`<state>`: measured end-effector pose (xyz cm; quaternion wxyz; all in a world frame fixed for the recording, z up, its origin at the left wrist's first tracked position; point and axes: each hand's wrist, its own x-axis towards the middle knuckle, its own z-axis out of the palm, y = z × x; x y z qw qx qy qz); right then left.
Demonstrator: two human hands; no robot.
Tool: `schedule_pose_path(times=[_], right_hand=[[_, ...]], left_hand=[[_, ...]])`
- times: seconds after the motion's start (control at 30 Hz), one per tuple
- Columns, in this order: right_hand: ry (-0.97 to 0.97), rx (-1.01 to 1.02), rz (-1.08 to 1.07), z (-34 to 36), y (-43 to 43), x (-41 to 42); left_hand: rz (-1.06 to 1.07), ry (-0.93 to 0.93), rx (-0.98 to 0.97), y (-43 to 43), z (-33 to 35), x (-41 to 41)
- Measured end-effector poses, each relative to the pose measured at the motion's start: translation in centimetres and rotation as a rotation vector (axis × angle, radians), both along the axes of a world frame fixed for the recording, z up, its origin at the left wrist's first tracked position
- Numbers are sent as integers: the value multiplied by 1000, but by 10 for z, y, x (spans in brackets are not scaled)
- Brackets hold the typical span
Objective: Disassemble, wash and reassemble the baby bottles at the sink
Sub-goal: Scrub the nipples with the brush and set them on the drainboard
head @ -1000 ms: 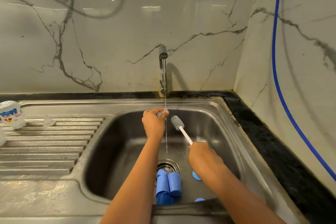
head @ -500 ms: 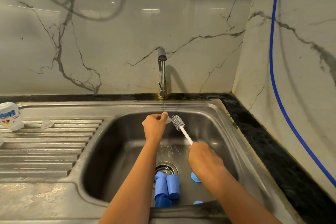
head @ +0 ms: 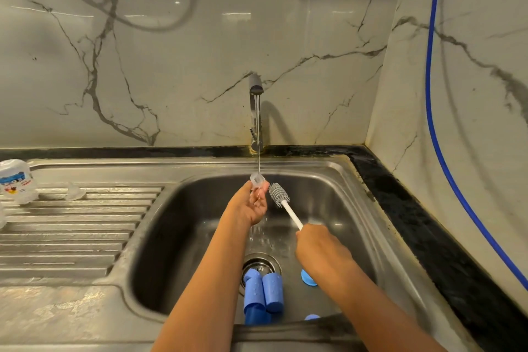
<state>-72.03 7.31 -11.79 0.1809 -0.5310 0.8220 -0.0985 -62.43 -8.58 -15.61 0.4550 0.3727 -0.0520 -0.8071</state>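
Note:
My left hand (head: 249,206) pinches a small clear teat (head: 257,180) at its fingertips, palm turned up, right under the thin stream from the tap (head: 255,111). My right hand (head: 318,248) grips the white handle of a bottle brush (head: 281,199), whose grey head sits just right of the teat. Blue bottle parts (head: 263,293) lie on the sink floor by the drain (head: 260,264), and a blue cap (head: 308,278) lies partly hidden under my right wrist.
A steel sink basin (head: 183,237) with a ribbed drainboard (head: 71,231) on the left. On the drainboard stand an upturned printed clear bottle (head: 17,184) and a small clear piece (head: 75,193). A blue hose (head: 440,151) runs down the right wall.
My left hand has turned palm up and lifted the teat into the water stream. The brush head stays close beside it; the right hand barely moved.

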Motion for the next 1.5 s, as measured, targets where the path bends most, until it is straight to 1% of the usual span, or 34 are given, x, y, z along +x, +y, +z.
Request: schedule_pose_path(times=[0.07,0.17,0.33,0.47,0.53,0.57,0.6,0.7,0.73,0.8,0.83,0.93,0.97,1.0,1.03,1.07,1.1,1.17,1.2,1.27,1.33,1.43,1.5], right_hand=[[-9,-1,0,-1,0,0],[-5,7,-22,1,-1,0],[22,39,-59,4,-3,-1],[77,-11,-33,3,-2,-6],[63,-24,-40,3,-2,-9],[58,-25,-40,3,-2,-9],[60,-26,-34,2,-2,-9],[71,-28,-16,-2,-4,-8],[73,-27,-16,-2,-5,-8],[76,-24,-19,-2,-5,-9],[79,-23,-19,-2,-5,-9],[73,-23,-14,-1,-4,-8],[68,-26,-12,-1,-4,-8],[63,-29,-14,-1,-3,-8],[61,-31,-17,-1,-3,-8],[59,-30,-21,-1,-3,-8],[61,-28,-22,0,-3,-8],[64,-23,-23,2,-3,-8],[65,-21,-23,3,-3,-8],[69,-16,-23,3,-3,-8],[70,-13,-20,1,-3,-8],[42,-16,-30,-1,-5,-7],[30,-18,-45,-2,-6,-7]], left_hand=[[12,114,71,0,-2,1],[30,190,83,0,-4,0],[3,188,55,3,-1,-2],[19,191,1,5,5,-4],[62,119,-45,6,8,-5],[91,36,-93,5,7,-7],[118,-94,-154,6,6,-9],[277,-845,-420,10,1,-9],[319,-982,-508,13,1,-8],[339,-1145,-632,17,3,-5],[324,-1219,-655,16,2,-5],[249,-1519,-686,20,1,-7],[249,-1546,-675,18,0,-7],[261,-1519,-656,17,-2,-7],[274,-1426,-622,16,-3,-7],[294,-1251,-559,13,-4,-6],[297,-1007,-456,10,-4,-6],[213,-477,-253,8,-1,-5],[168,-275,-179,9,-1,-4],[105,-26,-64,6,-2,-3],[72,90,-13,5,-4,-3],[61,143,12,6,-3,-4],[78,131,4,9,0,-4]])
